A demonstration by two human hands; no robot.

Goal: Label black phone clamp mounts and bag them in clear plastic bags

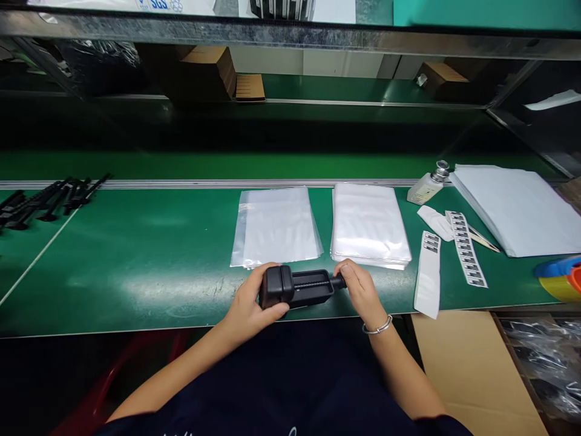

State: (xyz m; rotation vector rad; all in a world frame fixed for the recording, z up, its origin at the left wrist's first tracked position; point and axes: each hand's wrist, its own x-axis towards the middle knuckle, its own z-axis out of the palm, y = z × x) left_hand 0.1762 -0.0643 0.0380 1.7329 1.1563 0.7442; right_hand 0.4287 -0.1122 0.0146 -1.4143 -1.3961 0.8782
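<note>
A black screw clamp (pixel 313 287) with a threaded rod along its slot lies level between my two hands, over the front edge of the green table. My left hand (pixel 254 297) is wrapped round its thick block end, thumb along the near side. At the other end, the fingers of my right hand (pixel 361 290) close on the knob of the rod. Just beyond the clamp are a stack of clear plastic bags (pixel 279 227) and, to its right, a thicker stack of white translucent bags (pixel 370 224).
Several black threaded rods (pixel 54 197) lie at far left. On the right are a pump bottle (pixel 428 184), label strips (pixel 466 248), tweezers (pixel 485 240), a white sheet stack (pixel 521 209) and tape rolls (pixel 563 284). A metal shelf edge (pixel 290 37) crosses above; an open carton (pixel 476 369) stands below right.
</note>
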